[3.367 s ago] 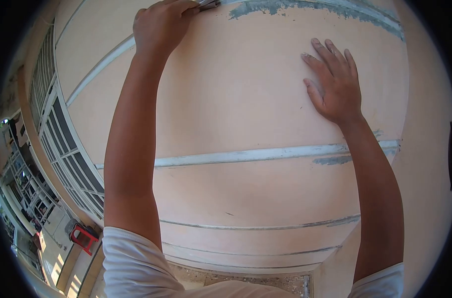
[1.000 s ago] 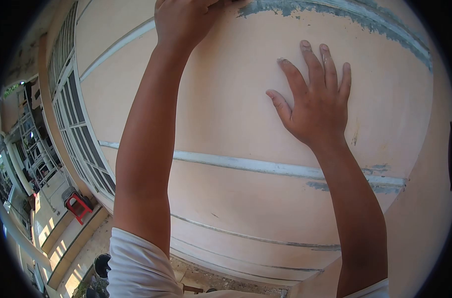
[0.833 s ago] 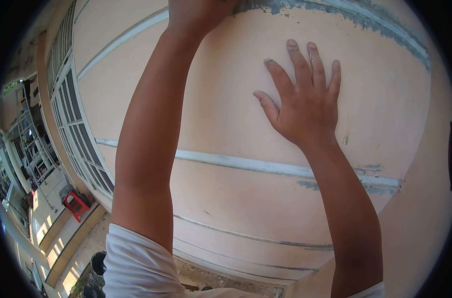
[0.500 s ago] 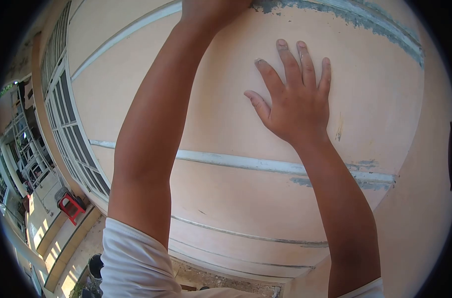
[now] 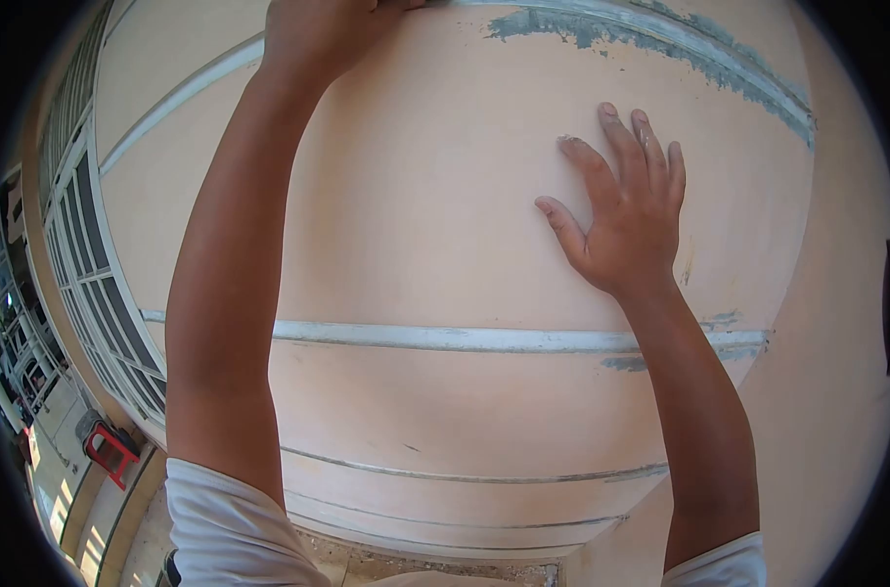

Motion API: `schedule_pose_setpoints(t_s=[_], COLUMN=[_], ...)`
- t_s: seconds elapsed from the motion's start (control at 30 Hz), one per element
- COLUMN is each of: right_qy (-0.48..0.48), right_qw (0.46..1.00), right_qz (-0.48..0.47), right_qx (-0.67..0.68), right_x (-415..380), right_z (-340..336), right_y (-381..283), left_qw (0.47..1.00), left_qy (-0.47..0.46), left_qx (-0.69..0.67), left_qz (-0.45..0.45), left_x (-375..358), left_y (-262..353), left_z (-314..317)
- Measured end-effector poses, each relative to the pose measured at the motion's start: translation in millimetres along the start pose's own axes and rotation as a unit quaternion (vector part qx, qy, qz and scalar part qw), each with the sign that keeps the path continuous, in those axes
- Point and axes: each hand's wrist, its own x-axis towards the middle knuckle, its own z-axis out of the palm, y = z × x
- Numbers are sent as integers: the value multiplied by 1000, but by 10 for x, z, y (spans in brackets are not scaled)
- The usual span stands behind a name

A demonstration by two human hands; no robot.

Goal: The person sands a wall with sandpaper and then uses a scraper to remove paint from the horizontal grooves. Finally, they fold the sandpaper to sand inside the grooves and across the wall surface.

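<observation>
My right hand [image 5: 633, 217] rests against the peach-coloured wall [image 5: 435, 205], its fingers spread and holding nothing. Pale dust or paint marks the fingertips. My left hand [image 5: 318, 34] is raised at the top edge of the view, beside the upper pale groove strip [image 5: 562, 12]. Most of its fingers are cut off by the frame, so whether it holds anything is hidden. Grey patches of bare or flaked surface [image 5: 601, 31] run along that strip to the right of my left hand.
A middle pale strip [image 5: 445, 338] crosses the wall below my hands, with narrower grooves [image 5: 465, 477] lower down. At the left are a barred window [image 5: 98, 264] and a red stool [image 5: 111, 452] by a step. An adjoining wall [image 5: 846, 323] stands on the right.
The view has shifted, and the stool and window now sit further left. My left hand has moved left along the upper strip. My right hand stays spread on the wall.
</observation>
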Motion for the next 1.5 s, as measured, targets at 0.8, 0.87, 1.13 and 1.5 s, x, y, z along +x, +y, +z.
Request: schedule_pose_setpoints(t_s=[0.8, 0.87, 1.13, 1.5], right_qy=[-133, -144, -86, -96], right_qw=[866, 795, 672, 858], right_qz=[314, 361, 383, 300], right_qx=[365, 466, 628, 406], right_x=[1370, 1254, 650, -627], right_z=[-157, -143, -171, -489], right_y=[-1130, -1220, -1319, -1468], left_qw=[954, 927, 705, 661], left_qy=[133, 267, 93, 89], left_qx=[-249, -262, -647, -589], left_qz=[-106, -20, -277, -456], left_x=[-809, -1054, -1928, -2637], left_y=[-420, -326, 462, 1333], left_z=[325, 494, 86, -406])
